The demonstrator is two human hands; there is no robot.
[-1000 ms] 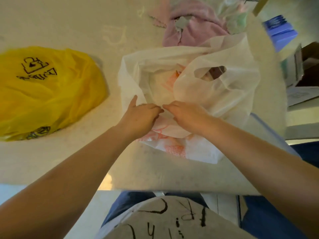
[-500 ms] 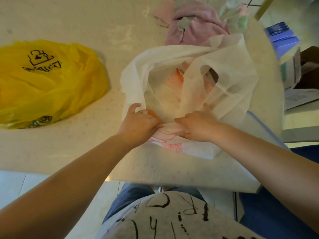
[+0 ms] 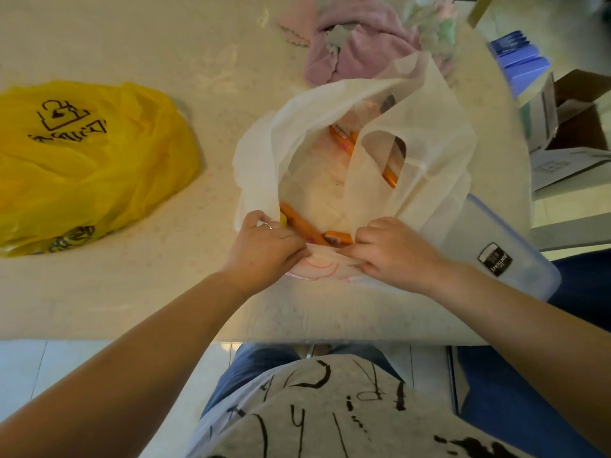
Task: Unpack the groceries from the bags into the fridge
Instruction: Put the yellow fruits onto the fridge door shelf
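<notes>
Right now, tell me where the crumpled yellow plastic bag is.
In the head view, the crumpled yellow plastic bag lies on the pale table at the person's left, apart from the open white carrier bag that both hands grip.

The table (image 3: pixel 198 44) bears a yellow bag (image 3: pixel 86 160), white bag (image 3: pixel 429 153), pink cloth (image 3: pixel 357 51) and clear container (image 3: pixel 502 246).

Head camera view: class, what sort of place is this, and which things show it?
Probably a home kitchen or dining area: a pale table holding a white grocery bag, a yellow bag and pink cloths.
</notes>
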